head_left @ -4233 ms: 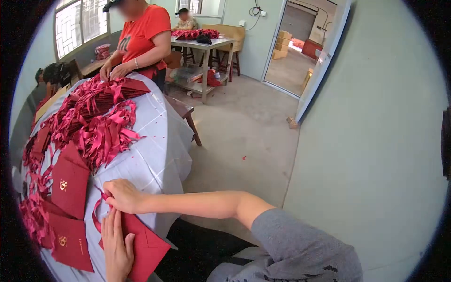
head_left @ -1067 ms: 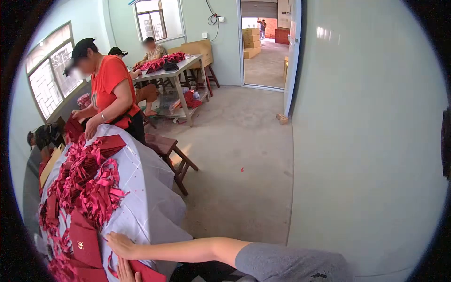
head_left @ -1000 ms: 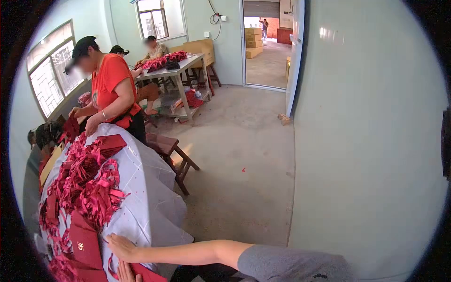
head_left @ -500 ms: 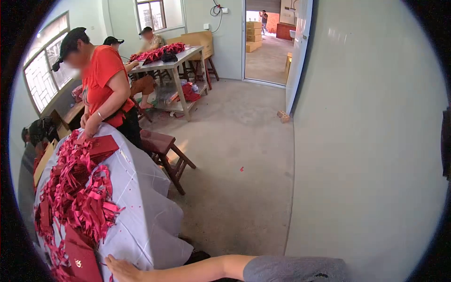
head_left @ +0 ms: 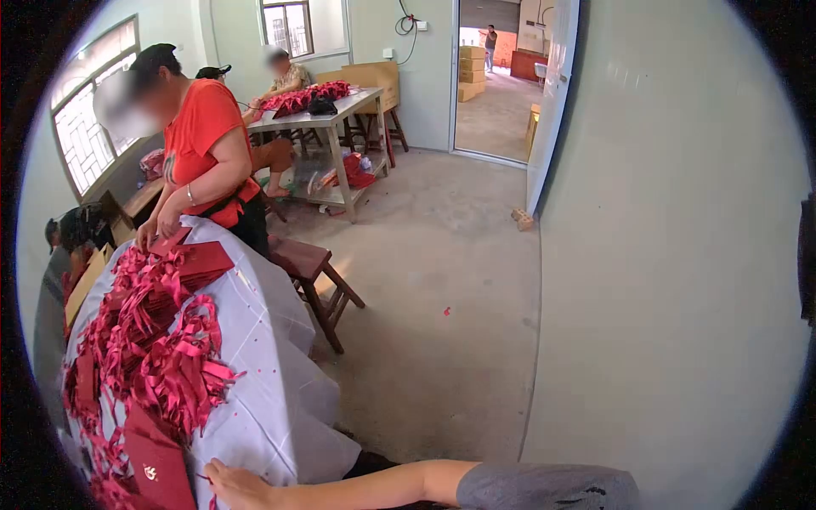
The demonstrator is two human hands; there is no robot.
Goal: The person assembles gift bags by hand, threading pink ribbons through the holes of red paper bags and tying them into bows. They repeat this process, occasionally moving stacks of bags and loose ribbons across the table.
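Observation:
My right hand (head_left: 236, 486) is at the bottom of the view, its forearm reaching in from the right in a grey sleeve. Its fingers are bent together over the white-covered table (head_left: 263, 408). A thin strip of red ribbon (head_left: 205, 478) shows at the fingertips. Just left of them lies a dark red bag (head_left: 157, 463) with a small gold emblem. Beyond it, a heap of red ribbons (head_left: 178, 374) and more red pieces covers the table's left side. My left hand is out of view.
Across the table a co-worker in a red shirt (head_left: 208, 136) handles red pieces. A wooden stool (head_left: 302, 259) stands beside the table. Farther back are a metal table (head_left: 357, 100) with red goods, seated people, and an open door (head_left: 557, 102). A brick (head_left: 522, 220) lies near the doorway.
My right hand's fingers have gone from stretched out to bent together by the bag. The co-worker's hands have lifted a red piece. The whole view has shifted slightly.

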